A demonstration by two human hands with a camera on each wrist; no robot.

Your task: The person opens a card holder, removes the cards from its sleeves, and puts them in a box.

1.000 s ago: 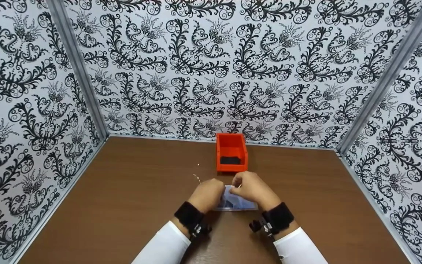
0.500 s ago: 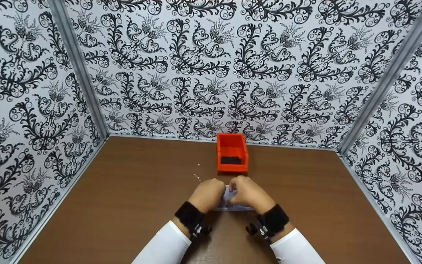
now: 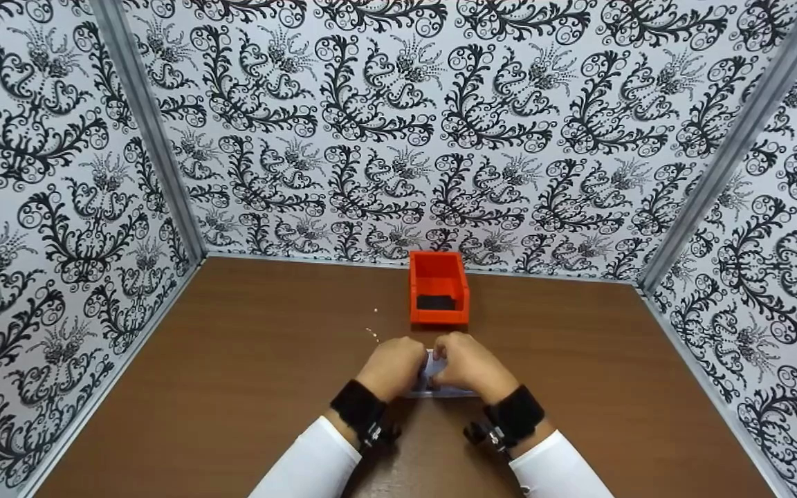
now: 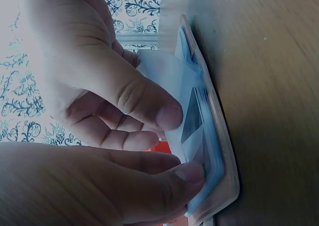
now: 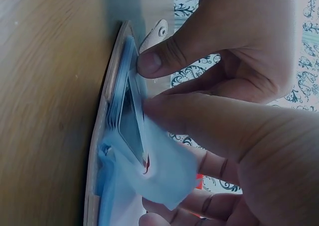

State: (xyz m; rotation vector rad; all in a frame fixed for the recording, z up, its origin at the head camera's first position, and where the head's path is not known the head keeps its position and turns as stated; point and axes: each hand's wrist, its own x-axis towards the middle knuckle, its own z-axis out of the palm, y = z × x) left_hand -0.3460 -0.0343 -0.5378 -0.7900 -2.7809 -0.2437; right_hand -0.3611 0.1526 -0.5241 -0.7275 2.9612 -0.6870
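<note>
A card holder [image 3: 448, 393] with a pinkish cover [image 4: 228, 183] lies unfolded on the table, filled with clear plastic sleeves [image 5: 169, 169]. My left hand [image 3: 393, 366] pinches the sleeves near the holder's left end, its thumb [image 5: 152, 64] on the front. My right hand [image 3: 473, 363] is right beside it, thumb against a raised sleeve and the other fingers behind it. Inside that sleeve stands a tilted card [image 5: 130, 129], grey and white with a red mark at one corner. A strap with a metal snap [image 5: 157, 34] sticks out past the left hand. In the head view both hands cover most of the holder.
Behind the hands stands an orange-red bin [image 3: 438, 317] with a black thing [image 3: 435, 302] inside. Several tiny bright specks [image 3: 372, 334] dot the brown table [image 3: 267, 360] left of the bin. Patterned walls [image 3: 385, 138] enclose the back and sides.
My right hand has come left and slightly down over the card holder, closer to the left hand. In the last half second both hands stay nearly in place. The left hand keeps its hold.
</note>
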